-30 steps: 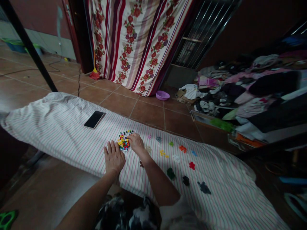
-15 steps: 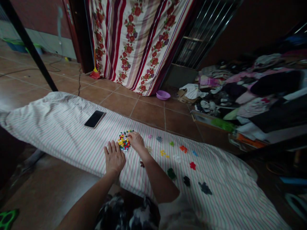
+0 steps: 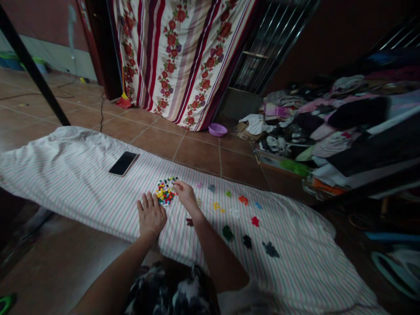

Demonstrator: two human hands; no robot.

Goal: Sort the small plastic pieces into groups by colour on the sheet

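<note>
A mixed pile of small coloured plastic pieces (image 3: pixel 165 194) lies on the striped cloth (image 3: pixel 302 271). My left hand (image 3: pixel 151 216) rests flat on the cloth at the pile's near left side, fingers stretched. At the pile's right edge, my right hand (image 3: pixel 184 194) has its thumb and fingers pinched together; whatever is between the tips is too small to make out. Right of that hand are single-colour clusters, among them yellow pieces (image 3: pixel 218 207), orange pieces (image 3: pixel 243 200), red pieces (image 3: pixel 255 221), dark green pieces (image 3: pixel 227 233) and dark grey pieces (image 3: pixel 271 249). Brown pieces (image 3: pixel 189 222) sit beside my right wrist.
A phone (image 3: pixel 124 163) lies on the cloth to the left. Beyond the cloth's far edge are the tiled floor, a purple basin (image 3: pixel 217 129) and a hanging flowered curtain (image 3: pixel 177 61). Heaped clothes (image 3: pixel 344 118) fill the far right.
The whole view has shifted, so everything appears a little further left. My right hand stays pinched by the pile, now slightly nearer its right edge. My left hand remains flat.
</note>
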